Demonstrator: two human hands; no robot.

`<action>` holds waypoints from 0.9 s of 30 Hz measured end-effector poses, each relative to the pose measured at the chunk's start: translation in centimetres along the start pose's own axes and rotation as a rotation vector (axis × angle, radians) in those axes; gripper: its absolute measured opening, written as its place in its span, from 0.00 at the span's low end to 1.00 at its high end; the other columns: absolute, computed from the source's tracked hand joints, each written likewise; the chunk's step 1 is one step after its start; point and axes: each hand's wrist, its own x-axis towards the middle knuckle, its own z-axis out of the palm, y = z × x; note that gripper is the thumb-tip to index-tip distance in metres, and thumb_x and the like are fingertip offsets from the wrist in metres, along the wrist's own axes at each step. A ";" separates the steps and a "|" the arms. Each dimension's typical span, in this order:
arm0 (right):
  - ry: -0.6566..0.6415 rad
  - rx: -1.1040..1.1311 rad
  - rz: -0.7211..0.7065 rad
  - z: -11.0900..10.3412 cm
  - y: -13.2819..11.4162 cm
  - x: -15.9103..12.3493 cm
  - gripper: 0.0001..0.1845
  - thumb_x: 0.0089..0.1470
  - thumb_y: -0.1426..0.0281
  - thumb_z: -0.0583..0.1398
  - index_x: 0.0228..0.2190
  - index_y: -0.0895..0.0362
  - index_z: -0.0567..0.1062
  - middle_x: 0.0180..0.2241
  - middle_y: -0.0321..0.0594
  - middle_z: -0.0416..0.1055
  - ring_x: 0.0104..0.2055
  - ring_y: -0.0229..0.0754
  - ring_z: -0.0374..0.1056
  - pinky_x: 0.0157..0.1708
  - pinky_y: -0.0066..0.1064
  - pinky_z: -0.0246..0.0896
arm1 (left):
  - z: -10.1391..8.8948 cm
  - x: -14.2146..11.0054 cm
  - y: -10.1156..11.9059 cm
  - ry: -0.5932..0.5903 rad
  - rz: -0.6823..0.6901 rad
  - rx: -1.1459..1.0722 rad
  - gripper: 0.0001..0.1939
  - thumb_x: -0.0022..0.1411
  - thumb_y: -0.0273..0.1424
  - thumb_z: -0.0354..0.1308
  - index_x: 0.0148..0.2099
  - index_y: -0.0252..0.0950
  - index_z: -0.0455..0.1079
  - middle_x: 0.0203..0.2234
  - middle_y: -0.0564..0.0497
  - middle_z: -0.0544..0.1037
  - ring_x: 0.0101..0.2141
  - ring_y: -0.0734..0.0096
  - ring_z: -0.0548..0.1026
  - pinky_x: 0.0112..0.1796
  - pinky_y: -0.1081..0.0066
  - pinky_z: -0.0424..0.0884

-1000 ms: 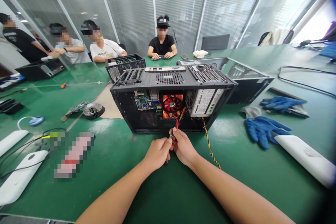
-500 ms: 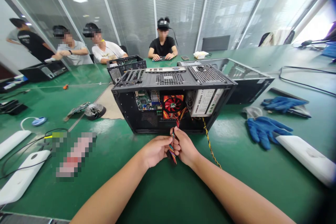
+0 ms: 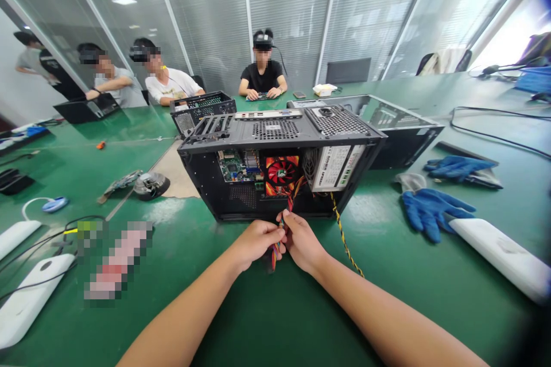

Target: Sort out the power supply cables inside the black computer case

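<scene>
A bundle of multicoloured cables [image 3: 274, 256] runs out of the open side of a black computer case [image 3: 201, 183]. My left hand [image 3: 257, 242] is closed on the bundle, its loose lower end hanging below the fingers. Right beside it, my right hand [image 3: 301, 239] pinches the same bundle slightly higher up. Inside the case are a motherboard [image 3: 232, 167], a red cooling fan [image 3: 282, 172] and a silver power supply [image 3: 338, 167]. From below the power supply a yellow-and-black cable [image 3: 341, 232] trails onto the table. What tips the bundle is blurred.
Blue gloves [image 3: 433, 209] and a white bar-shaped device [image 3: 499, 258] lie to the right. On the left are another white device [image 3: 34, 298] and a round metal part [image 3: 150, 184]. Another case [image 3: 408, 143] stands behind mine. Several people are across the green table [image 3: 185, 321].
Both hands keep hold of the cables; the bundle's lower end has swung left and my left fingers have shifted on it. The view has turned slightly. At far left, a co-worker's case has moved.
</scene>
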 end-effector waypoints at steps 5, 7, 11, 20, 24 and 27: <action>-0.011 0.031 -0.006 0.1 -0.3 -0.2 0.17 0.49 0.54 0.62 0.28 0.55 0.69 0.11 0.25 0.51 0.14 0.33 0.52 0.17 0.26 0.54 | -0.6 0.1 0.1 -0.114 -0.139 -0.309 0.16 0.58 0.40 0.58 0.38 0.30 0.72 0.19 0.54 0.69 0.16 0.82 0.65 0.19 0.79 0.57; -0.028 0.048 0.005 0.1 -0.3 -0.2 0.17 0.49 0.53 0.62 0.28 0.54 0.69 0.11 0.23 0.48 0.15 0.33 0.50 0.20 0.27 0.55 | -0.7 0.1 0.1 -0.157 -0.138 -0.396 0.16 0.59 0.39 0.58 0.38 0.29 0.73 0.18 0.56 0.66 0.16 0.84 0.62 0.19 0.79 0.54; -0.038 0.044 -0.003 0.1 -0.3 -0.1 0.17 0.49 0.53 0.62 0.28 0.54 0.69 0.12 0.24 0.50 0.17 0.34 0.53 0.23 0.28 0.56 | -0.4 -0.2 0.2 -0.228 -0.128 -0.487 0.18 0.62 0.39 0.53 0.38 0.28 0.74 0.18 0.58 0.61 0.15 0.85 0.58 0.19 0.78 0.52; -0.087 0.074 0.078 0.3 -0.7 -0.5 0.17 0.50 0.53 0.61 0.30 0.53 0.67 0.12 0.23 0.53 0.09 0.33 0.52 0.10 0.25 0.51 | 0.1 0.1 -0.8 -0.213 -0.105 -0.572 0.13 0.62 0.35 0.50 0.36 0.30 0.72 0.21 0.51 0.72 0.22 0.73 0.73 0.26 0.73 0.65; -0.096 0.049 0.068 0.3 -0.9 -0.6 0.17 0.50 0.54 0.61 0.31 0.54 0.67 0.13 0.24 0.57 0.09 0.33 0.54 0.09 0.25 0.52 | 0.2 0.3 -1.1 -0.184 -0.051 -0.512 0.12 0.57 0.37 0.58 0.35 0.31 0.69 0.21 0.51 0.74 0.22 0.73 0.74 0.26 0.73 0.66; -0.148 0.044 0.052 0.1 -0.7 -0.5 0.17 0.52 0.53 0.59 0.31 0.53 0.67 0.13 0.25 0.58 0.10 0.35 0.58 0.10 0.27 0.55 | 0.3 0.3 -1.1 -0.125 0.052 -0.327 0.16 0.57 0.41 0.57 0.33 0.31 0.68 0.16 0.52 0.72 0.19 0.75 0.71 0.24 0.76 0.63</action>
